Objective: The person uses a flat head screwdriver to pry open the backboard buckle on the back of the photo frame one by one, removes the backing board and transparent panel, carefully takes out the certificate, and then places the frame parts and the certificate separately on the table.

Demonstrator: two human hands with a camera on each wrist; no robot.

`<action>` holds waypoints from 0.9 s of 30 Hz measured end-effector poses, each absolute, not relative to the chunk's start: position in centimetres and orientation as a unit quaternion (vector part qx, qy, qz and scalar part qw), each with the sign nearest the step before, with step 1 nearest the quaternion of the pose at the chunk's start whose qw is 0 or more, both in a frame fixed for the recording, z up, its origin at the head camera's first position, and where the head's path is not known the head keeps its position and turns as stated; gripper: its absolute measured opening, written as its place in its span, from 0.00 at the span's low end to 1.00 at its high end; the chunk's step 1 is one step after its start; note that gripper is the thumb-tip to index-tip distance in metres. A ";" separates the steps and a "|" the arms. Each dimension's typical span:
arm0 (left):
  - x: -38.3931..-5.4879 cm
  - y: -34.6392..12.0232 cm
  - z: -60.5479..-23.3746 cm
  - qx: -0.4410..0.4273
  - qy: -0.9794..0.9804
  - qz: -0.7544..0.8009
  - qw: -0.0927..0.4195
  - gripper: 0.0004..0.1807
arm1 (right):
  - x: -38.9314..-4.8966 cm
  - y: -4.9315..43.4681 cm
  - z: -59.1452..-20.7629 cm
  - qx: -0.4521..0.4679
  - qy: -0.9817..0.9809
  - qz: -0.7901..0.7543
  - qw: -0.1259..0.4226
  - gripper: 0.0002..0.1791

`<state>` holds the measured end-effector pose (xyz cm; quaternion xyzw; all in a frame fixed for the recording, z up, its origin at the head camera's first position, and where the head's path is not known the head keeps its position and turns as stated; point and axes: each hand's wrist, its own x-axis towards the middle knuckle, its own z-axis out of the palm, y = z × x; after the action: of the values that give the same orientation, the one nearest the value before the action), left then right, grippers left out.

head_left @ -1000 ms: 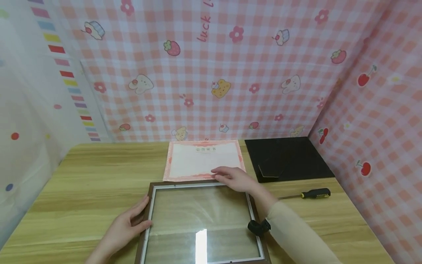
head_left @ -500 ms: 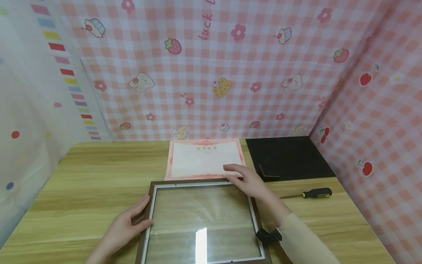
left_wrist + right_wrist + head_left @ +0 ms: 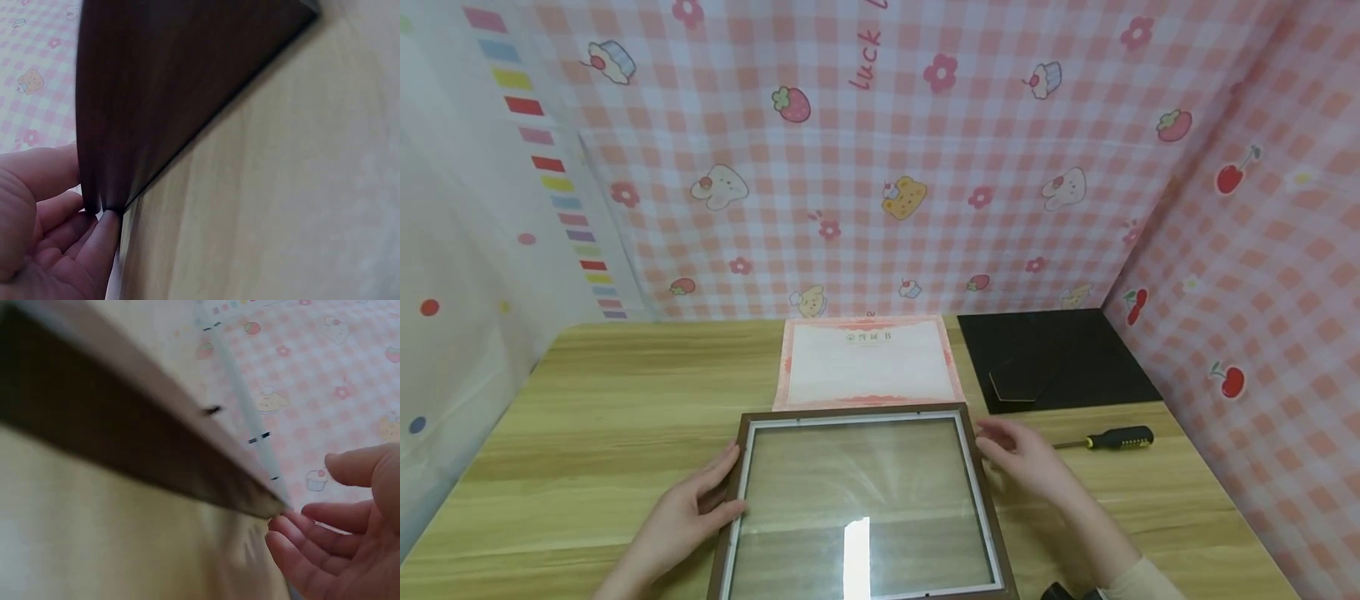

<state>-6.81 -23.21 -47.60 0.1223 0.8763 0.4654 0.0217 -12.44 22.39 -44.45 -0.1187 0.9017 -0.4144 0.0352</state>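
Observation:
A brown picture frame (image 3: 992, 517) lies on the table with its white inner strip and clear pane facing up. My left hand (image 3: 688, 508) holds its left side, thumb over the rim and fingers along the outer edge. The left wrist view shows those fingers (image 3: 94, 250) against the dark side of the frame. Beside the upper right corner is my right hand (image 3: 1026, 458), holding nothing, its fingers loosely bent. In the right wrist view the fingertips (image 3: 278, 534) are at the frame's corner; whether they touch it I cannot tell.
Behind the frame lies a pink-bordered certificate (image 3: 865, 367). To its right is a black backing board (image 3: 1067, 358) with a stand flap. A screwdriver (image 3: 1120, 438) with a black and yellow handle lies right of my right hand. Patterned cloth (image 3: 865, 167) hangs behind the table.
My right hand has slid along the frame's far edge to the right and come down beside its right side. The left hand and the picture frame have stayed in place.

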 end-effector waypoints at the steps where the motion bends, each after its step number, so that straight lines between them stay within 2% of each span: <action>1: -6.8 -23.2 -47.6 0.123 0.880 0.459 0.018 0.40 | -11.8 22.5 -44.6 -0.109 0.909 -0.402 0.035 0.21; 8: -6.7 -23.0 -47.7 0.130 0.889 0.439 0.005 0.40 | -8.7 21.7 -45.7 -0.060 0.951 -0.299 0.041 0.29; 13: -6.7 -23.1 -47.7 0.128 0.887 0.443 0.005 0.40 | -8.3 21.0 -46.0 -0.068 0.953 -0.295 0.008 0.23; 19: -6.7 -23.1 -48.0 0.122 0.863 0.490 0.013 0.39 | -8.1 20.4 -46.0 -0.032 0.925 -0.378 -0.016 0.16; 22: -6.7 -23.1 -48.2 0.121 0.849 0.513 0.014 0.39 | -8.1 20.3 -45.6 -0.006 0.898 -0.440 -0.009 0.17; 27: -6.7 -23.3 -48.3 0.115 0.838 0.533 0.030 0.40 | -8.3 20.2 -45.0 0.038 0.832 -0.552 0.043 0.23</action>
<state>-6.65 -23.30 -48.32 0.1148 0.8377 0.5330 0.0302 -8.28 20.25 -45.03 0.0381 0.8319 -0.5519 0.0432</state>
